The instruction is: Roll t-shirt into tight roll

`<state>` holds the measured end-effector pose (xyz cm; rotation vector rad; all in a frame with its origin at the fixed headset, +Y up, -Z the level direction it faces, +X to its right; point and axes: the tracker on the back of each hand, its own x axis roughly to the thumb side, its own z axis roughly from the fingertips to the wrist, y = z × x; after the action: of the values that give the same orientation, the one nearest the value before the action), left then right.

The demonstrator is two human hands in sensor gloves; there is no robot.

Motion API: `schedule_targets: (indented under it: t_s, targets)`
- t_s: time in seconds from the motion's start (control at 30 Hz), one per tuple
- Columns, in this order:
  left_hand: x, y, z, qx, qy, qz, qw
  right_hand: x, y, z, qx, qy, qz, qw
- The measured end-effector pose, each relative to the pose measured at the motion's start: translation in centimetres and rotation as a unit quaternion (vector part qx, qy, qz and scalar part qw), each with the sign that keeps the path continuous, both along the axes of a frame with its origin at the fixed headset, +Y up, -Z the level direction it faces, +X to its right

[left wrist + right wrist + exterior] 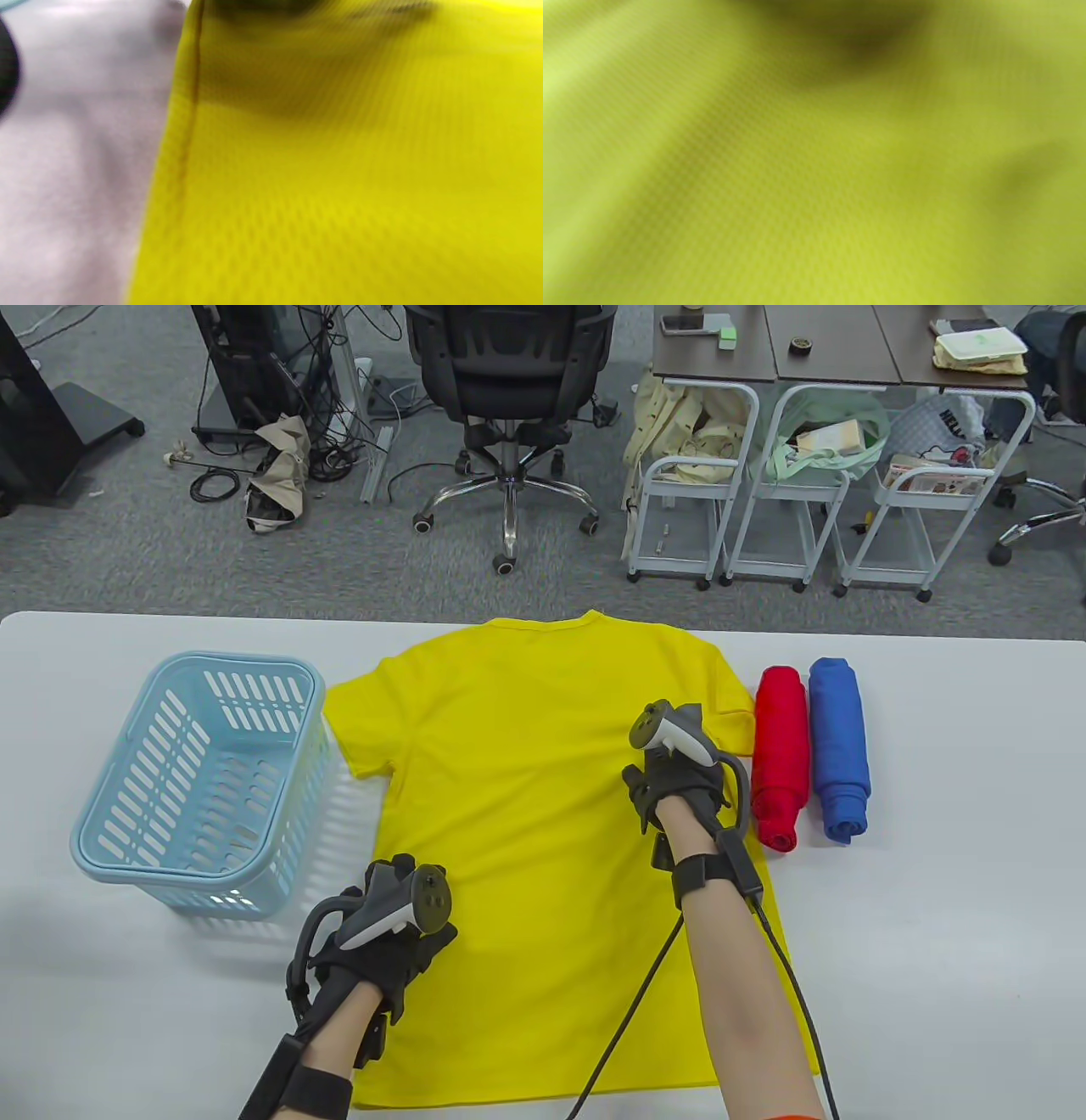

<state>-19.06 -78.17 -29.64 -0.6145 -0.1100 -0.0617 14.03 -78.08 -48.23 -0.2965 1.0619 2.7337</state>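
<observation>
A yellow t-shirt (526,780) lies spread flat on the white table (933,899), collar at the far edge and hem toward me. My left hand (386,925) rests on its left side edge near the hem. In the left wrist view that seamed edge of the t-shirt (339,190) runs beside the bare table (76,169). My right hand (670,780) rests on the shirt's right side, just below the right sleeve. The fabric round both hands is smooth, not bunched. The trackers hide most of the fingers. The right wrist view shows only blurred yellow t-shirt cloth (814,169).
A light blue plastic basket (237,660) stands on the table left of the shirt. A red rolled shirt (780,755) and a blue rolled shirt (838,746) lie side by side to its right. Office chair and trolleys stand beyond the table.
</observation>
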Motion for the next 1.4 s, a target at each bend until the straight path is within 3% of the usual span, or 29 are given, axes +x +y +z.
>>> schedule_targets:
  t_s: [0.1, 0.17, 0.27, 0.43, 0.53, 0.7, 1.03, 1.23, 1.4]
  targets:
    - [-0.1, 0.3, 0.0, 0.008, -0.001, 0.005, 1.000, -1.3, 1.5, 1.2, 0.038, 0.041, -0.014, 0.998]
    - [-0.4, 0.7, 0.0, 0.021, 0.002, 0.008, 1.000, -3.4, 2.9, 3.3, 0.065, 0.100, 0.000, 0.993]
    - [-1.0, 1.0, 0.0, 0.022, 0.008, 0.029, 0.999, -6.5, 3.6, 6.6, 0.057, 0.174, -0.007, 0.983]
    - [-2.0, 0.7, -0.1, 0.009, 0.026, 0.043, 0.999, -11.1, 2.6, 12.2, 0.035, 0.267, -0.009, 0.963]
    - [-2.4, 0.7, -0.2, 0.008, 0.031, 0.043, 0.999, -12.0, 1.5, 14.2, 0.021, 0.285, 0.013, 0.958]
    - [-2.8, 0.2, -0.5, 0.001, 0.038, 0.040, 0.998, -10.6, -0.1, 14.5, 0.000, 0.267, 0.014, 0.964]
    - [-3.1, 2.1, -1.5, 0.008, 0.042, 0.068, 0.997, -7.8, 0.5, 12.6, -0.005, 0.227, 0.005, 0.974]
    - [-3.7, 4.4, -4.7, 0.022, 0.065, 0.066, 0.995, -10.6, 3.1, 15.3, 0.041, 0.287, -0.013, 0.957]
    - [-3.2, 4.9, -8.2, -0.001, 0.079, 0.065, 0.995, -13.7, 3.2, 18.4, 0.040, 0.351, -0.019, 0.935]
